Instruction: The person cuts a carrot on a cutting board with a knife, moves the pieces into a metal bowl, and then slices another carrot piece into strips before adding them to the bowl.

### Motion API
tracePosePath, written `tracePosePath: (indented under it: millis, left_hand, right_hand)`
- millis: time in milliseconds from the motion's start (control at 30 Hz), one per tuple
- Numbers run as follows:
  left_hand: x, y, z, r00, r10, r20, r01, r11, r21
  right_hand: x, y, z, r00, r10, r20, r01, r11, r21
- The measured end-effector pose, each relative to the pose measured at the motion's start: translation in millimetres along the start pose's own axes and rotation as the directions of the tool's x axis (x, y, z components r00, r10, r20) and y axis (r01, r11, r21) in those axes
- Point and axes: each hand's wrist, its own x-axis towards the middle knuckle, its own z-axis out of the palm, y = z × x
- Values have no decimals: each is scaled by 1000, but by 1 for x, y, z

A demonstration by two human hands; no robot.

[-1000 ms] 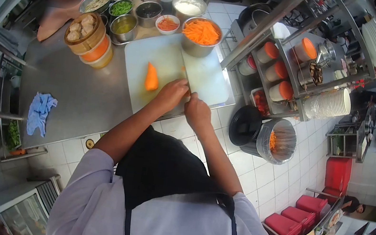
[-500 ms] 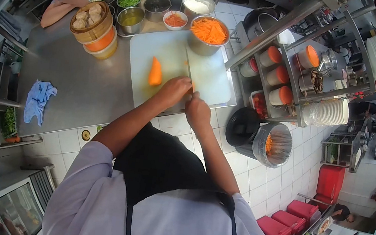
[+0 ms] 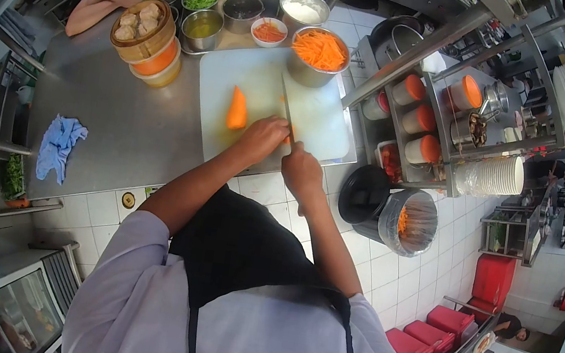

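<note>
Two hands working a knife on a white board

The right hand (image 3: 302, 172) is gripping the knife (image 3: 286, 112), its blade pointing toward 12 o'clock across the board (image 3: 323, 121). The left hand (image 3: 262, 138) is curling knuckles-up just at the blade's 9 o'clock side, pressing down; what it is covering is hidden, so I cannot tell its grip. A carrot (image 3: 237, 109) chunk is lying at the left hand's 11 o'clock. A bowl (image 3: 307, 75) of shreds is sitting at the board's 12 o'clock, and a blue cloth (image 3: 57, 147) is lying at 9 o'clock on the desk (image 3: 116, 124).
</note>
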Motion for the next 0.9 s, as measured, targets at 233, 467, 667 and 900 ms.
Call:
tracePosePath:
  millis: [233, 467, 667, 900]
  left_hand:
    - [-3, -2, 0, 1000, 10, 22, -11, 999, 35]
    - [-4, 4, -6, 1000, -14, 26, 14, 1000, -7]
    - [-8, 3, -4, 1000, -13, -27, 12, 999, -49]
    - [-9, -7, 3, 997, 27, -65, -32, 996, -78]
  right_hand:
    - [9, 4, 3, 999, -42, -24, 42, 999, 15]
    - [13, 4, 12, 999, -36, -40, 38, 998, 50]
    - [10, 1, 20, 999, 39, -29, -36, 996, 87]
    - [6, -9, -1, 1000, 14, 6, -14, 998, 54]
